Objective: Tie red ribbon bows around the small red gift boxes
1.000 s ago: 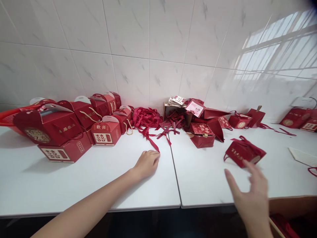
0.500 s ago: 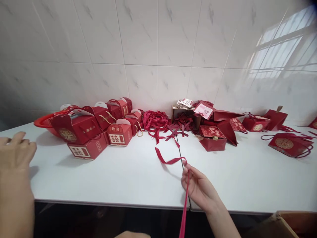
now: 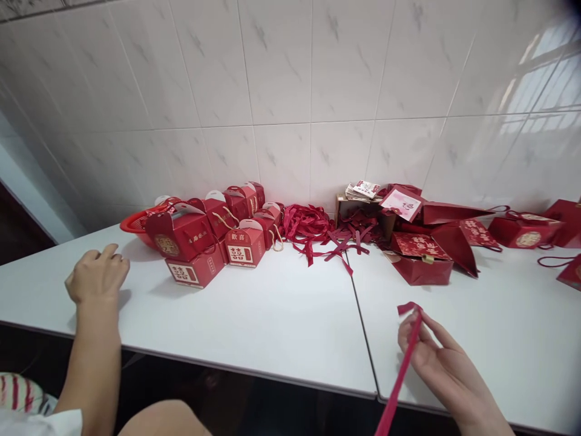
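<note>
1. Pinching a flat, dark-pink fabric ribbon [image 3: 398, 384] between the thumb and fingertips, my right hand [image 3: 438, 357] is closed on it near one end. A short end folds over just beyond the fingertips; the long part runs down toward me, past the front edge of the white tabletop [image 3: 290, 327]. Because the hold is so narrow, smooth fabric could slip out if the long part were tugged.

2. My left hand is not in view, so I cannot tell whether it is open or holding the ribbon's lower part. Pulling unevenly from there could twist the strip or drag it off the fingertips.

3. Beyond and left of the grip lies a tangled heap of crimson ribbons [image 3: 304, 223], loose ends trailing forward. If the held strip swung into them, it could snag and draw others along.

4. Straight beyond the grip sits a small red cardboard box with a patterned lid [image 3: 422, 275], among leaning red pieces. A careless forward push of the knuckles could knock it into them.

5. Farther beyond, slightly left, loose white printed cards [image 3: 367, 189] are piled on a brown-edged carton. A bump to the carton could spill them.

6. Far left of the grip, what I judge to be a co-worker's hand [image 3: 97, 275] is near stacked red gift boxes [image 3: 195, 272]. Crossing reaches there could topple the upper ones.
</note>
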`<state>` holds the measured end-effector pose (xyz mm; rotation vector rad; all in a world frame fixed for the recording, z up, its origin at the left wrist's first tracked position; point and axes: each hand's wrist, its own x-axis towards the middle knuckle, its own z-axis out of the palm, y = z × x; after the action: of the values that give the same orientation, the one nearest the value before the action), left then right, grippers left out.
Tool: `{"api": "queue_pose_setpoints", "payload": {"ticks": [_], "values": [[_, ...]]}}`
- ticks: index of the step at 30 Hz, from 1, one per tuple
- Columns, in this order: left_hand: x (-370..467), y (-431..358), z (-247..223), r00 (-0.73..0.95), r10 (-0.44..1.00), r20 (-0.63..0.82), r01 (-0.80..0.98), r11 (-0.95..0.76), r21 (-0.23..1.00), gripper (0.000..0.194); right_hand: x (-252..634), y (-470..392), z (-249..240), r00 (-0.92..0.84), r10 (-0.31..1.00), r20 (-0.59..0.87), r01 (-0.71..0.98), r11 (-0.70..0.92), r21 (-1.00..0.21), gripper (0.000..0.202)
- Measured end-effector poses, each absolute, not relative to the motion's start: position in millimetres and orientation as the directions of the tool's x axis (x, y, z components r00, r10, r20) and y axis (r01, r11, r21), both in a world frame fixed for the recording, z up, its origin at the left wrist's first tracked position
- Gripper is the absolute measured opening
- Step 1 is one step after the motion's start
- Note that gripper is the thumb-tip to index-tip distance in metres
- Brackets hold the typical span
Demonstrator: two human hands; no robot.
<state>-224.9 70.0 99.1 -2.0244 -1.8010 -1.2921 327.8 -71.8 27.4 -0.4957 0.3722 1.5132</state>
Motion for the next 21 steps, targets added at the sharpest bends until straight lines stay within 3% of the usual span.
{"api": "queue_pose_setpoints", "payload": {"ticks": [3,7,9,13,17,21], "values": [[-169,67,95,-0.083,0.736,0.672,0.779,-0.373,0.505,0.098,340,-72,27,0.157,0.839,-0.521,-0.983,0.082,-0.164,0.023],[-51,94,68,-0.03,0.787,0.616,0.805,-0.346,0.481,0.082,348,-82,21,0.31,0.831,-0.461,-0.915,0.129,-0.382,0.028],[-14,118,55,-0.1,0.806,0.584,0.907,-0.167,0.387,0.078,352,-90,16,0.31,0.88,-0.359,-0.867,0.108,-0.486,0.027],[-5,149,47,-0.08,0.831,0.551,0.957,-0.09,0.274,0.06,362,-106,6,0.275,0.943,-0.188,-0.753,0.09,-0.652,0.019],[-15,142,46,0.024,0.845,0.534,0.948,-0.188,0.255,0.045,366,-115,7,0.363,0.917,-0.166,-0.568,0.077,-0.819,0.023],[-10,104,49,0.3,0.817,0.493,0.873,-0.443,0.204,0.038,357,-115,14,0.412,0.903,-0.121,-0.438,0.08,-0.895,0.032]]}}
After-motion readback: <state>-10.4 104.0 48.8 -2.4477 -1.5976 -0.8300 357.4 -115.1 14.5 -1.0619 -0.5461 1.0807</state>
